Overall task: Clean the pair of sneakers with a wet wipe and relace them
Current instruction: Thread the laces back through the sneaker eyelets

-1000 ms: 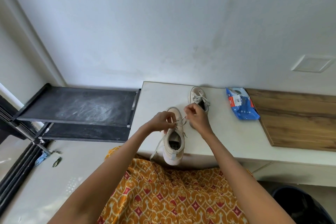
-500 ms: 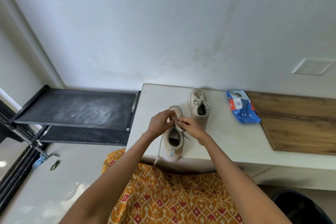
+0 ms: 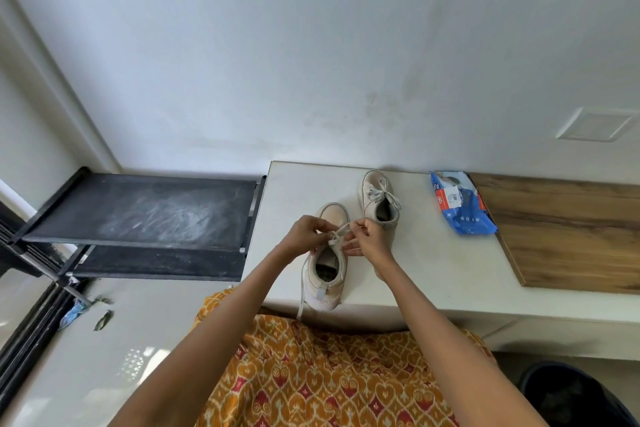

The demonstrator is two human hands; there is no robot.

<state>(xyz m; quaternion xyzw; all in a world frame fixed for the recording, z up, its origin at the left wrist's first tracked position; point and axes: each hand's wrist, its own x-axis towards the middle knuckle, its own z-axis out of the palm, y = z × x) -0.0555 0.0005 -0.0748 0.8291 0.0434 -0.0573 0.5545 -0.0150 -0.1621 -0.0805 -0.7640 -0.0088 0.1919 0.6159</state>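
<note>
Two cream sneakers stand on a white counter (image 3: 433,274). The near sneaker (image 3: 327,282) points away from me, its heel at the counter's front edge. My left hand (image 3: 306,232) and my right hand (image 3: 369,236) meet over its tongue, each pinching a part of its white lace (image 3: 341,230). One loose lace end hangs down the shoe's left side past the counter edge. The far sneaker (image 3: 379,199) sits behind and to the right, its lace tied in a bow.
A blue wet-wipe pack (image 3: 459,206) lies right of the shoes, beside a wooden board (image 3: 568,229). A black rack (image 3: 145,211) stands left of the counter. A dark bin (image 3: 575,395) sits at the lower right on the floor.
Both hands have stayed over the near sneaker's lace, drawing together and then slightly apart again. The view shifted a little.
</note>
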